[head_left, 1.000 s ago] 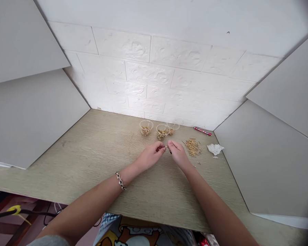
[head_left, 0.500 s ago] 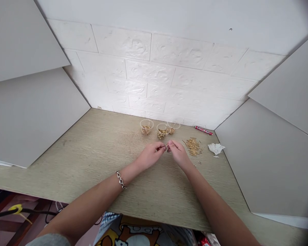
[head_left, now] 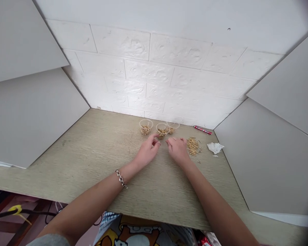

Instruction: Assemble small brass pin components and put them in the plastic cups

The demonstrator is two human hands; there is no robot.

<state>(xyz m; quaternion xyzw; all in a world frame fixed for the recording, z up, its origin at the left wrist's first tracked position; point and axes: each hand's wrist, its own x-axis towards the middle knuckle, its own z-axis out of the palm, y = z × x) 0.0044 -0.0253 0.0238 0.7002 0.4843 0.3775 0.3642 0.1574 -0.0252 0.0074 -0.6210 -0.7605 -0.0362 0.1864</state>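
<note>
My left hand (head_left: 146, 151) reaches toward the middle one of three small clear cups (head_left: 162, 130) holding gold pieces; its fingertips are pinched just in front of the cup. Whether they hold a piece is too small to tell. My right hand (head_left: 178, 149) lies palm down on the wooden table (head_left: 100, 153) with its fingers loosely apart, just left of a loose pile of thin gold pins (head_left: 192, 146). The left cup (head_left: 145, 126) and the right cup (head_left: 172, 127) stand beside the middle one. A chain bracelet (head_left: 121, 179) is on my left wrist.
A red pen (head_left: 202, 130) lies by the white brick wall at the back right. A crumpled white scrap (head_left: 215, 148) sits right of the pins. Grey panels (head_left: 28, 112) close in both sides of the table.
My two hands, which met fingertip to fingertip on a thin gold pin, have parted. The left moved forward toward the middle cup and the right dropped flat beside the pin pile.
</note>
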